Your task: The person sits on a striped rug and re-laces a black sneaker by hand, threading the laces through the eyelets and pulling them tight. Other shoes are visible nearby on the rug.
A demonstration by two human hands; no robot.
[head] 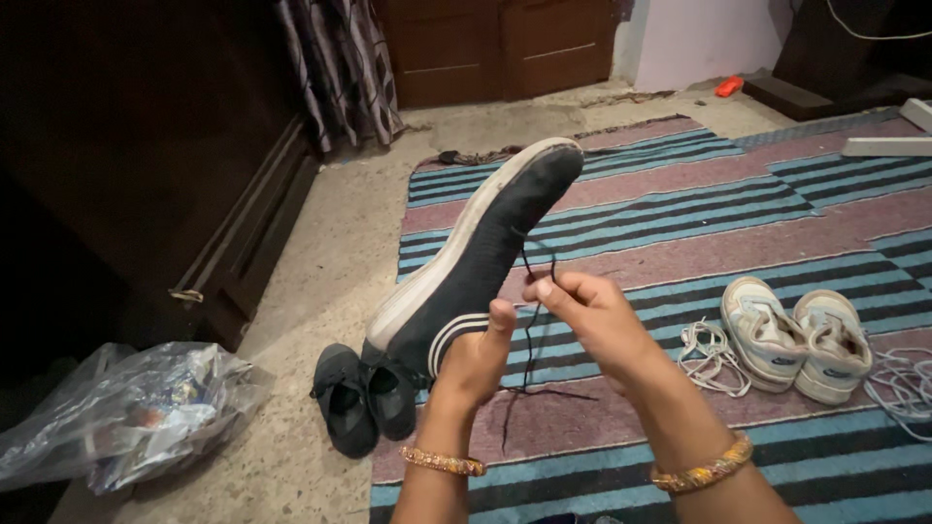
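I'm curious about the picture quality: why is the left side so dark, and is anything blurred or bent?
Head view: light falls on the striped rug and dark shoe; the wooden cabinet at left sits in deep shadow. The plastic bag shows glare. Left hand and right hand look sharp; the wide lens stretches the edges.

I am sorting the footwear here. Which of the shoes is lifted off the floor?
The large dark sneaker with the white sole: the left hand holds it raised, toe pointing away. The small black pair and the white pair lie on the floor.
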